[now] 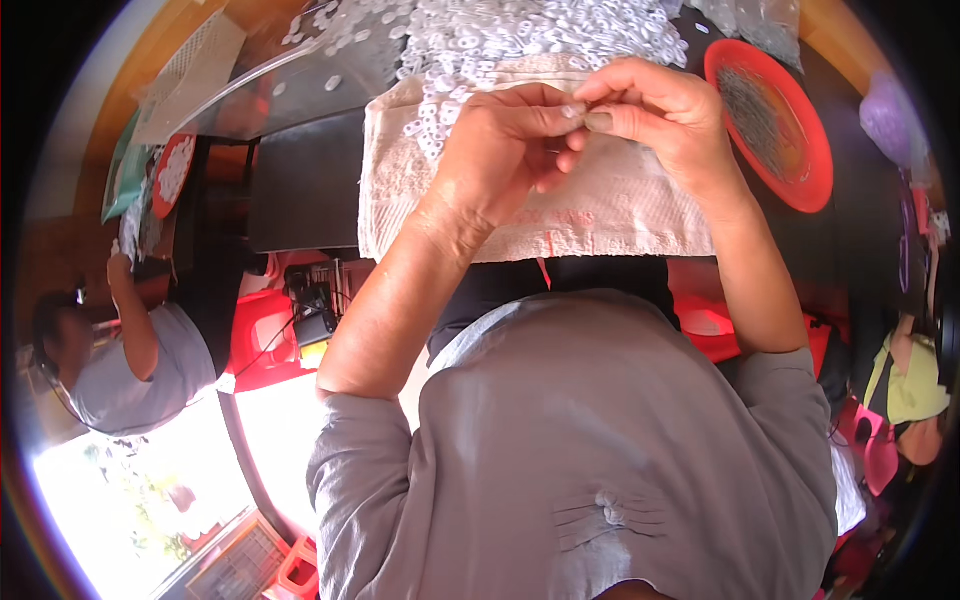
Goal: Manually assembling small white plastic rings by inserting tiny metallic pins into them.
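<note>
My left hand (505, 140) and my right hand (665, 110) meet above a folded beige towel (640, 215), fingertips touching. At the left thumb tip shows a small whitish piece (573, 111), pinched and mostly covered by the fingers. The right thumb and forefinger are closed at the same spot; what they grip is hidden. Just beyond the hands, small white plastic pieces (530, 38), each with holes, lie in a large heap that spills onto the towel beside my left hand. Right of my right hand stands a red plate (815, 170) holding many thin grey metal pins (750, 115).
The dark table (305, 185) extends left, with a clear plastic sheet (290, 85) on it. A clear bag (755, 25) lies at the far right. Another person (150, 360) sits at left by a red dish of white pieces (174, 175). A purple bag (890, 120) hangs at right.
</note>
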Motion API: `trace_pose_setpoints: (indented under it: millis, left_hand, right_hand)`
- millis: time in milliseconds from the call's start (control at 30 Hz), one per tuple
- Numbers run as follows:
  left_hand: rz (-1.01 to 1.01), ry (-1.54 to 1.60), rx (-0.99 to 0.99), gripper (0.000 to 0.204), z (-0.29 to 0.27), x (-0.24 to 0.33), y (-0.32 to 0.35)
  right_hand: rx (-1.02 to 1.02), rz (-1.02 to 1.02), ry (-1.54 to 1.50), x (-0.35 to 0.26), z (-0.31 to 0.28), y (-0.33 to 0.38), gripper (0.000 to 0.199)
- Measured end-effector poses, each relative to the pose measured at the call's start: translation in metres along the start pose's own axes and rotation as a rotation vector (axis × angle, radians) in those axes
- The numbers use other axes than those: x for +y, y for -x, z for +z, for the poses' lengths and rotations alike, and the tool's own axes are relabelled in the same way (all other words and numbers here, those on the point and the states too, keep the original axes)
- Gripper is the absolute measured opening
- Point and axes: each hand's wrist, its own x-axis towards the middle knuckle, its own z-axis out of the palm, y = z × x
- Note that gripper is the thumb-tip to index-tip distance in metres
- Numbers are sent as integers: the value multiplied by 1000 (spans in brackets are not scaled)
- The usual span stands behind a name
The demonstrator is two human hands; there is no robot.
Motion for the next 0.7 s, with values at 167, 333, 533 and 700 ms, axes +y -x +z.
trace_pose_setpoints:
  millis: [167, 333, 533, 700]
  left_hand:
    - [-46, 6, 70, 8, -5, -1, 15]
    - [589, -865, 485, 8, -46, 3, 32]
    - [618, -1423, 555, 8, -94, 13, 30]
    - [667, -1540, 520, 8, -101, 18, 29]
  right_hand:
    - [-77, -23, 59, 4, 2, 1, 10]
    - [-21, -60, 269, 9, 3, 1, 8]
    - [-84, 7, 373, 9, 7, 1, 7]
    - [-86, -8, 369, 13, 7, 1, 6]
